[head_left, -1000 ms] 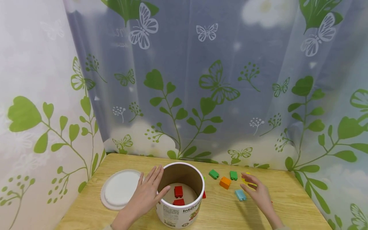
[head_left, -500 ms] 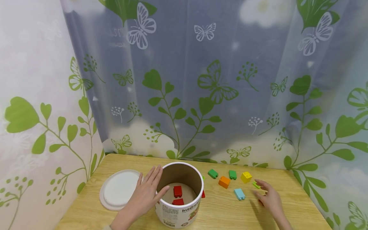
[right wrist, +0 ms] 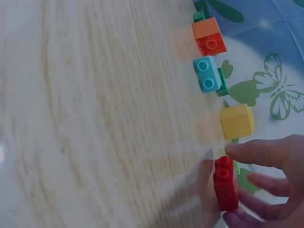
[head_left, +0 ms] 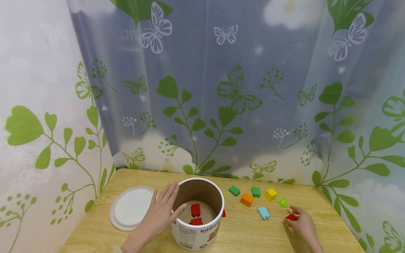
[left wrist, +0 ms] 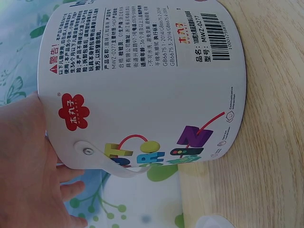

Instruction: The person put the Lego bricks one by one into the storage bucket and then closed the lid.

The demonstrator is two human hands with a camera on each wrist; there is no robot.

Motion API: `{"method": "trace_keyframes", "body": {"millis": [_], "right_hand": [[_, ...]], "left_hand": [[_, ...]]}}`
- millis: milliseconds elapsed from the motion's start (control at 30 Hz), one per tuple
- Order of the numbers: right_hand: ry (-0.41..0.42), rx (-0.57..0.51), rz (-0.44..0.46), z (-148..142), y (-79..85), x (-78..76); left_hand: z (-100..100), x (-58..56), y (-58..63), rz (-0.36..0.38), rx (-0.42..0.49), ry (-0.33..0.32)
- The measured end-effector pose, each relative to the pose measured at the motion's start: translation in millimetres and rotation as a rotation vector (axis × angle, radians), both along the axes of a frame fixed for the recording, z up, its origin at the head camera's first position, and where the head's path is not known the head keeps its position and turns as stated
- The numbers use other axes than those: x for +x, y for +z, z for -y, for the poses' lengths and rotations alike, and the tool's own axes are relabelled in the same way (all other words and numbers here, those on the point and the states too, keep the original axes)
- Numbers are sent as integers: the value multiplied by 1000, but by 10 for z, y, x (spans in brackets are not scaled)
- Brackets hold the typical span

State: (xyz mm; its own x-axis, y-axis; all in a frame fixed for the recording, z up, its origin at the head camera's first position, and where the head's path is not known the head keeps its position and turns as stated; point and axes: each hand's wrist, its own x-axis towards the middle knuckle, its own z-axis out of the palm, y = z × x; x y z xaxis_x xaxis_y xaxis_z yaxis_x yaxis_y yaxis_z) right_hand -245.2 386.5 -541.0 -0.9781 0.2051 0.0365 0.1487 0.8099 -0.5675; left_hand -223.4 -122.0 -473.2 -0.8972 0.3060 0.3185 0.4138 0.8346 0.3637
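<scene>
My left hand (head_left: 159,212) rests with straight fingers on the left rim of a white bucket (head_left: 197,236). Two red bricks (head_left: 195,210) lie inside on its floor. In the left wrist view the bucket's printed side (left wrist: 142,95) and a handle pivot show beside the hand. At the right of the table, my right hand (head_left: 304,225) is spread around another red brick (head_left: 291,217). The right wrist view puts the thumb just off one end of this brick (right wrist: 226,187) and a fingertip close to the other, with narrow gaps at both ends.
A white lid (head_left: 134,207) lies left of the bucket. Between bucket and right hand are green bricks (head_left: 234,190), an orange one (head_left: 246,200), a light blue one (head_left: 263,213), a yellow one (head_left: 270,194) and a lime one (head_left: 283,202). A patterned curtain (head_left: 202,105) stands behind.
My right hand has moved right and nearer to me, from beside the yellow and light blue bricks to the red brick. The yellow and lime bricks are now uncovered. My left hand stays put.
</scene>
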Motion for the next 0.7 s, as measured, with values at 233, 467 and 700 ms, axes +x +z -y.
{"method": "trace_keyframes", "body": {"millis": [233, 467, 700], "right_hand": [[-30, 10, 66, -6, -2, 6], [-38, 14, 83, 18, 28, 5], [8, 19, -2, 138, 185, -29]], "left_hand": [[-1, -1, -2, -12, 8, -2], [-6, -2, 7, -9, 3, -1], [-8, 0, 1, 2, -9, 7]]}}
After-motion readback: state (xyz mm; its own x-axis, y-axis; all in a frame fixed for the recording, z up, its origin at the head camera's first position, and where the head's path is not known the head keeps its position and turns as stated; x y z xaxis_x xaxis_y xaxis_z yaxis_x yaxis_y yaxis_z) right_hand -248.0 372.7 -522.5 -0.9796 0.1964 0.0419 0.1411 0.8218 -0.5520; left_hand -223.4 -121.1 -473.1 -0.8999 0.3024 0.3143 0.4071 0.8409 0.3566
